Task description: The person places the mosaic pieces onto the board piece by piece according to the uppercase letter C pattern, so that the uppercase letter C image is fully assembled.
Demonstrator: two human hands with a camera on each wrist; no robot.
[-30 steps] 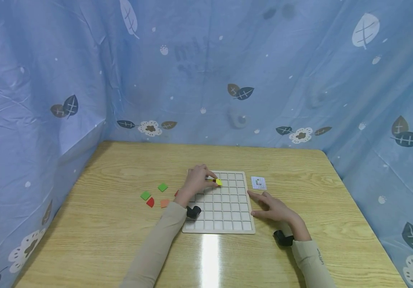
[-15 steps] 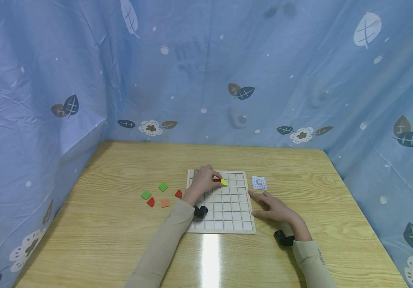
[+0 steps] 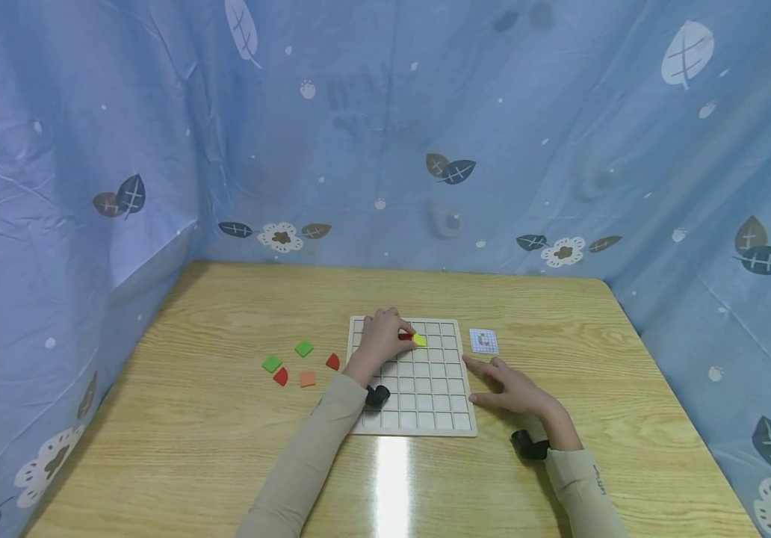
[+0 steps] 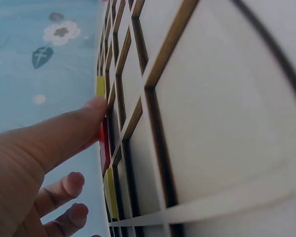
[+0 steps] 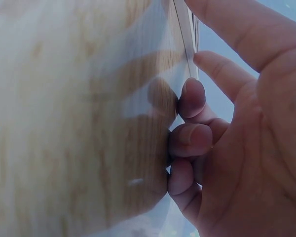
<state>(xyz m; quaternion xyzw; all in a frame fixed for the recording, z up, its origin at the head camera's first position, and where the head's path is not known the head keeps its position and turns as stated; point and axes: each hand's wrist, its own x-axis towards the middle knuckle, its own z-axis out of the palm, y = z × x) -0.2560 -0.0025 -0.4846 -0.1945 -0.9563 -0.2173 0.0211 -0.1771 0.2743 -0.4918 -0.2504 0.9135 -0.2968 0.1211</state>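
In the head view my left hand (image 3: 380,342) reaches over the far part of a white gridded board (image 3: 426,397). Its thumb and a finger pinch a small yellow tile (image 3: 420,341). Just left of that tile lies a red tile (image 3: 405,337). The left wrist view shows the thumb tip at the yellow tile (image 4: 100,85), with the red tile (image 4: 104,145) and a second yellow tile (image 4: 110,193) in the grid. My right hand (image 3: 512,390) rests on the table, thumb and index fingertips touching the board's right edge; its other fingers curl loosely in the right wrist view.
Left of the board lie green tiles (image 3: 304,349), red quarter-round tiles (image 3: 281,376) and an orange tile (image 3: 308,379). A small pattern card (image 3: 483,341) lies right of the board. Behind the wooden table (image 3: 190,418) hangs a blue curtain (image 3: 358,149).
My left hand has moved slightly right across the board with the yellow tile, then stayed nearly still for the last half second. The right hand has not visibly moved.
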